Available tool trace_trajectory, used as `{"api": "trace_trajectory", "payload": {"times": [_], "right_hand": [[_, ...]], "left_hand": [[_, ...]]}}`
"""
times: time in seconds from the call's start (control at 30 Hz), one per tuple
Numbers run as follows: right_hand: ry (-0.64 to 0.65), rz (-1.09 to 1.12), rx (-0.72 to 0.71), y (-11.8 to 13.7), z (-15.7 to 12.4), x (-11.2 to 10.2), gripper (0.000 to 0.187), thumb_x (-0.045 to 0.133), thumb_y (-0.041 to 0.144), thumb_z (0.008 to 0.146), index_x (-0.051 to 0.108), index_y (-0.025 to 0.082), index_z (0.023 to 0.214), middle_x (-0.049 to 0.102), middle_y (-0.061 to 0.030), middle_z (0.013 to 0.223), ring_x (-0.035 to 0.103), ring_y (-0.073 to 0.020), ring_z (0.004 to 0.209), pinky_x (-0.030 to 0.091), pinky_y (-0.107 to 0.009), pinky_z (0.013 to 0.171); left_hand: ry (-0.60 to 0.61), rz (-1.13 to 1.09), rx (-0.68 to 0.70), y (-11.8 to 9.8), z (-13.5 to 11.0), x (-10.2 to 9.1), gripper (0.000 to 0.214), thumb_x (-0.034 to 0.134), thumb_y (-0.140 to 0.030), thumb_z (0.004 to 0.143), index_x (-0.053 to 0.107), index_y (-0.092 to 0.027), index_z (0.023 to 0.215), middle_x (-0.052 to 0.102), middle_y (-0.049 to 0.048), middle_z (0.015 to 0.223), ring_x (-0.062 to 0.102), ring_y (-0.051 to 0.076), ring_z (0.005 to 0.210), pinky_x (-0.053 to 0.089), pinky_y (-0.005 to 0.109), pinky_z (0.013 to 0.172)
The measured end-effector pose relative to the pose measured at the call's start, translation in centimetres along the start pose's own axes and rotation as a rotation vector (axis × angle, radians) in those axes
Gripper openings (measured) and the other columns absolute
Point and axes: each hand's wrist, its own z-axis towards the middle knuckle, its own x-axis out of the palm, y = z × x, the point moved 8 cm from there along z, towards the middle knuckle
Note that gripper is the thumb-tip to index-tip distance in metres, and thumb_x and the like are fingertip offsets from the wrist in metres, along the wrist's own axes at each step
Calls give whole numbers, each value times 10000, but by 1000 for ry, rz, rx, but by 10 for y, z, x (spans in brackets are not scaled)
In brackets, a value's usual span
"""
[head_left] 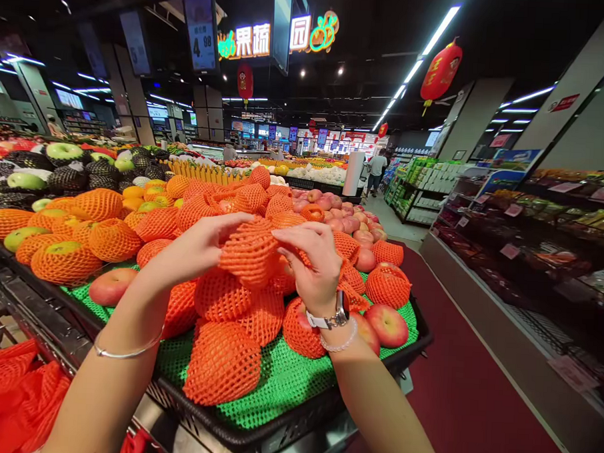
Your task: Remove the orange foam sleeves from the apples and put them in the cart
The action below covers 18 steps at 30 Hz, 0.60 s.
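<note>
Fruit bin [237, 439] | orange netting [251, 252] between left hand [204, 245] and right hand [316, 264] | both gripping it

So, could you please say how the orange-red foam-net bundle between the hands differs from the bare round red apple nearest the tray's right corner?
The foam-net bundle shows mesh; the red apple shows bare, smooth skin. The left hand and right hand hold the bundle up; the apple sits lower, on the green mesh liner. Both are reddish.
</note>
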Motion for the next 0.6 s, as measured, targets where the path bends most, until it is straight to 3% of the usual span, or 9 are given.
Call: {"api": "trace_trajectory", "payload": {"times": [0.1, 0.2, 0.27, 0.33, 0.47, 0.6], "right_hand": [[-104, 7, 1, 1, -1, -7, 235, 503, 307, 925, 573, 317, 1149, 633, -17, 1196, 553, -196, 1153, 456, -434, 995], [-210, 70, 204, -19, -1, -9, 432, 453, 435, 919, 422, 263, 1314, 492, -118, 1341, 513, -238, 1215, 485, -444, 961], [-186, 245, 357, -36, -1, 1, 412, 294, 425, 956, 397, 225, 1301, 515, -145, 1294, 567, -216, 1143, 523, -414, 907], [-94, 464, 481, -49, -2, 17, 371, 225, 369, 958, 475, 212, 1183, 590, -131, 1191, 617, -197, 1052, 543, -398, 866], [-18, 797, 548, -54, -3, 27, 132, 527, 275, 821, 601, 237, 923, 674, -36, 971, 638, -168, 933, 543, -348, 851], [-23, 1054, 664, -59, -6, 28, 172, 679, 206, 710, 590, 261, 846, 646, 40, 896, 614, -99, 811, 552, -242, 760]], "left_hand": [[-81, 39, -4, -1, -3, -1, 386, 643, -244, 690, 574, -210, 1068, 640, 68, 1014, 652, 207, 871, 566, 325, 767], [-176, 18, 60, -10, -5, -4, 445, 647, -269, 716, 484, -234, 1128, 587, 66, 1048, 636, 186, 831, 568, 297, 717], [-253, -1, 114, -16, -6, -7, 466, 647, -313, 742, 441, -244, 1154, 570, 65, 1048, 624, 189, 848, 560, 287, 699], [-299, 1, 150, -18, -6, -6, 485, 656, -351, 753, 424, -248, 1167, 564, 62, 1050, 615, 193, 868, 547, 274, 680], [-292, 81, 185, -13, -3, -1, 487, 669, -351, 751, 446, -231, 1166, 583, 46, 1024, 603, 176, 842, 526, 252, 671], [-172, 130, 180, -8, 3, 6, 370, 545, -410, 824, 548, -140, 1077, 646, 57, 899, 620, 213, 863, 539, 309, 731]]}}
